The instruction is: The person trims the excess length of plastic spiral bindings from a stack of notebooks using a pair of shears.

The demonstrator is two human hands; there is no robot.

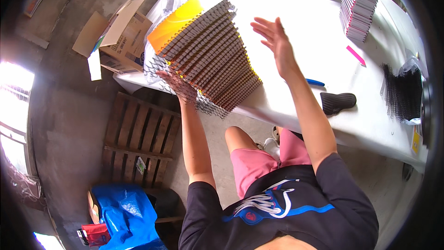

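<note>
A fanned stack of wire-bound notebooks (212, 51) with yellow-orange covers (173, 23) sits at the table's left edge, bound edges toward me. Black wire loops hang along its lower left side. My left hand (178, 85) lies behind these loops, against the near left of the stack. Its fingers stretch out to the left, partly covered by the black wire. My right hand (276, 44) is raised above the white table, right of the notebooks. Its fingers are apart, and it holds nothing.
On the white table (305, 23) are a blue pen-like object (315, 82), a dark ridged object (337, 103), a pink strip (356, 56), black binding wires (402, 92) and tall notebook stacks (360, 7). At left are an open cardboard box (125, 41), a wooden pallet (138, 134) and blue plastic (125, 213).
</note>
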